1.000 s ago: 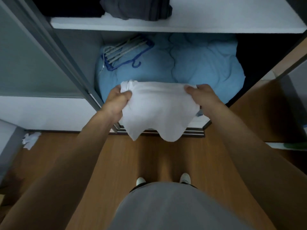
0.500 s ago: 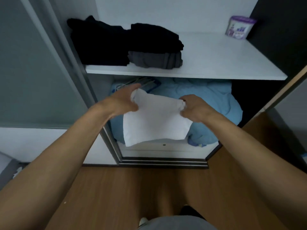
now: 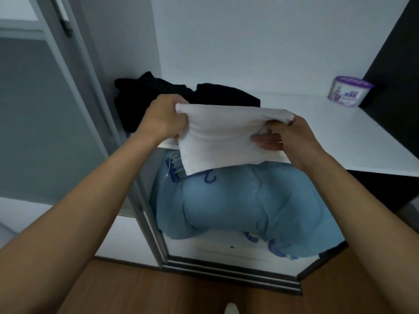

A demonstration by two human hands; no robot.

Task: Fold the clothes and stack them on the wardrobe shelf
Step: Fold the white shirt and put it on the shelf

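A folded white garment [image 3: 222, 137] hangs in the air just in front of the white wardrobe shelf [image 3: 353, 141], level with its front edge. My left hand [image 3: 162, 120] grips its left end. At the right end, my right hand [image 3: 288, 137] holds the garment with the thumb on top and the fingers underneath. Behind the garment, folded black clothes [image 3: 224, 95] lie on the shelf, partly hidden by it. A looser black pile [image 3: 133, 98] sits at the shelf's left end.
A purple-lidded white tub [image 3: 350, 91] stands at the back right of the shelf. Below the shelf lies a light blue quilt [image 3: 238, 205] with blue hangers [image 3: 179, 171] on it. The grey sliding door frame [image 3: 95, 91] rises at the left. Wooden floor lies below.
Both hands have lifted the white garment from in front of the blue quilt up to shelf height, and the view has tilted upward. The garment looks more compact than a second ago.
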